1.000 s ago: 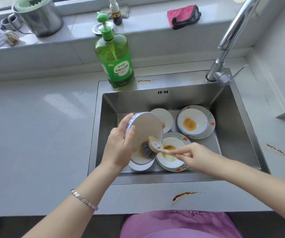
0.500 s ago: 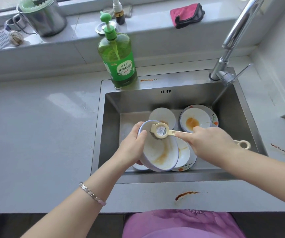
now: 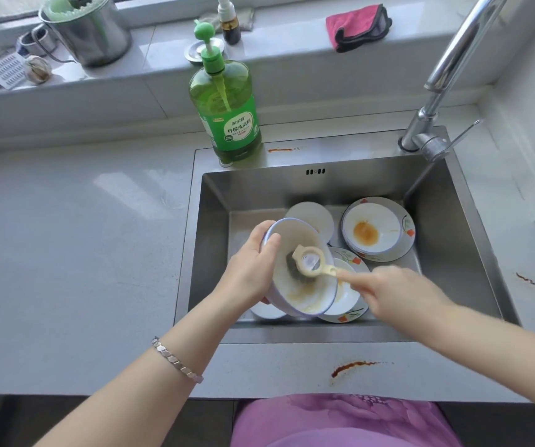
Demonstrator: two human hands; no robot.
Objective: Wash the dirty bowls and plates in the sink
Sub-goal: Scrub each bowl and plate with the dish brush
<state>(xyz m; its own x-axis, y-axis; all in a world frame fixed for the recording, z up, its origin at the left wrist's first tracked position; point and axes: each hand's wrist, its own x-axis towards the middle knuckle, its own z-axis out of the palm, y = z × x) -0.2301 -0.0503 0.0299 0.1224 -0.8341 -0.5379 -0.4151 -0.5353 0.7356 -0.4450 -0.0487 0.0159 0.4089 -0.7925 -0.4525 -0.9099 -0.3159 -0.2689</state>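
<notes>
- Steel pot (image 3: 95,37) sits on the windowsill, upper left of frame.
- Left hand (image 3: 248,272), bracelet (image 3: 175,359) on the wrist, grips the blue-rimmed bowl (image 3: 295,295) at its left rim: thumb hooked over the edge, fingers curled behind.
- The bowl is tilted, opening up and right, held above the lower-left part of the sink (image 3: 453,253). Yellowish residue on its lower inner wall.
- Green dish soap bottle (image 3: 227,114) stands upright on the sink's back ledge, centre top.
- Dish brush (image 3: 308,264): head inside the bowl, dark bristles against the inner wall.
- Flowered plate (image 3: 351,261) with a small bowl on it lies under the held bowl.
- Right hand (image 3: 398,295) holds the brush handle, index finger stretched along it. It is motion-blurred, so I cannot tell how the other fingers lie.
- Orange-stained bowl (image 3: 372,230) sits on a second flowered plate, sink's back right.
- Faucet (image 3: 446,75) at upper right.
</notes>
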